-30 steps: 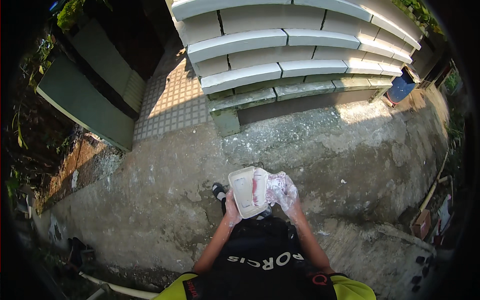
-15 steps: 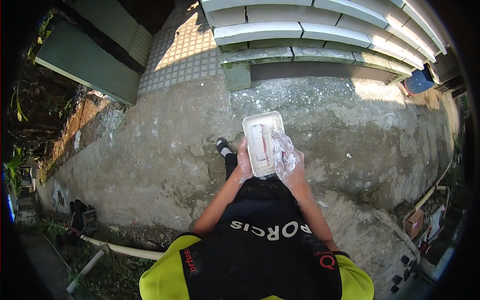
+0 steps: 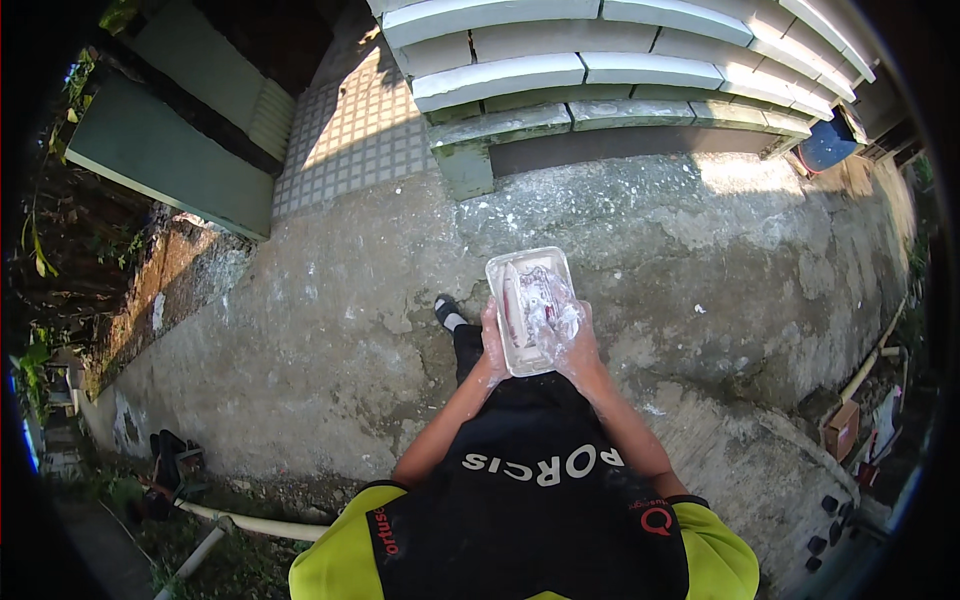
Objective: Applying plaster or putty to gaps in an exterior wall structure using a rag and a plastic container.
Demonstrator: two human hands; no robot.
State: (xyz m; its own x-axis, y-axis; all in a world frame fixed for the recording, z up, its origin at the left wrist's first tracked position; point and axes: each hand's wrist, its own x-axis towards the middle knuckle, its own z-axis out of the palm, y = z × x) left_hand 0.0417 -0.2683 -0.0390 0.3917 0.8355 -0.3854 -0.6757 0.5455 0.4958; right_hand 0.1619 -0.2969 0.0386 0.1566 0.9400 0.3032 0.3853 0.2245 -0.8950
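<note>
A shallow rectangular white tray (image 3: 494, 275), smeared with white paint-like stuff, is held out in front of my body. My left hand (image 3: 493, 343) grips its left side, fingers underneath and out of sight. Over the tray's right half is my right hand (image 3: 568, 335), its fingers coated in white and bent down into the tray. Something with reddish bits shows at those fingers; its kind is not clear. Along the left inside of the tray lies a narrow whitish strip with a pinkish streak (image 3: 513, 305).
Stained concrete ground (image 3: 340, 290) with white splashes surrounds me. A stepped white and green wall (image 3: 500, 85) rises ahead, with checkered tiles (image 3: 350, 140) and a green panel (image 3: 175, 150) to the left. A blue container (image 3: 827, 148) stands far right; pipes (image 3: 270, 522) run behind at the left.
My right hand has moved from the tray's right edge leftward, in over its inside. The tray and both hands sit slightly lower in view.
</note>
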